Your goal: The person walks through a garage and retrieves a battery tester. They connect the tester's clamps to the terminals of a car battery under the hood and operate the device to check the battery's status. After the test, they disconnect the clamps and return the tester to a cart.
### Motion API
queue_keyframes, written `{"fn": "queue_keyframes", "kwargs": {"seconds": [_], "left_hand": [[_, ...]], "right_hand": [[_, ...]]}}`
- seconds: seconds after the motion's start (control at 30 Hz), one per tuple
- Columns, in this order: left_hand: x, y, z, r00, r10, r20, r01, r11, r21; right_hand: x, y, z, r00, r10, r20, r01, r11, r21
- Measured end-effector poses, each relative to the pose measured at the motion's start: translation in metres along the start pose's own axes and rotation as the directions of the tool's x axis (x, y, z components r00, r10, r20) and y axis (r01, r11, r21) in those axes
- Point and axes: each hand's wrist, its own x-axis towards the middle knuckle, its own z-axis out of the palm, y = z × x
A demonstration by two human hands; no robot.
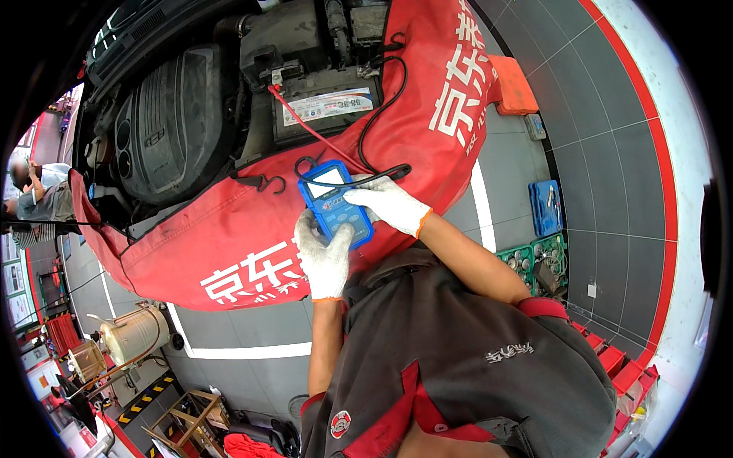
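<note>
My left hand [324, 258], in a white work glove, grips the lower left of a blue handheld battery tester [334, 208], its thumb over the lower front. The gloved right hand [388, 204] holds the tester's right side, fingers reaching onto its face below the lit screen [324, 182]. A black cable [402, 91] loops past the right hand and runs up to a clamp [368, 72] at the car battery [324, 95]. From the tester a red cable [317, 136] leads to the battery's left terminal [276, 77]. The hidden fingertips behind the tester cannot be made out.
A red fender cover [175, 256] drapes over the car's edge, beside the engine cover [174, 126]. On the right floor lie an orange case [513, 82], a blue tool case [545, 208] and green socket trays [518, 261]. An air tank [136, 333] stands lower left; people [47, 200] are far left.
</note>
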Motion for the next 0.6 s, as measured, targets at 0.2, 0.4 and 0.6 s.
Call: {"fn": "queue_keyframes", "kwargs": {"seconds": [0.2,0.4,0.6], "left_hand": [[-0.0003,0.0011,0.0004,1.0,0.002,-0.001,-0.002,1.0,0.002],[-0.0011,0.007,0.0,1.0,-0.006,0.007,0.006,1.0,-0.004],[-0.0005,0.005,0.0007,1.0,-0.009,-0.008,0.009,1.0,0.008]], "right_hand": [[-0.0003,0.0001,0.0001,1.0,-0.007,-0.001,0.007,1.0,-0.018],[-0.0036,-0.005,0.0028,1.0,0.004,-0.006,-0.004,1.0,-0.015],[-0.003,-0.0047,0.0016,1.0,0.001,0.015,-0.001,1.0,-0.018]]}}
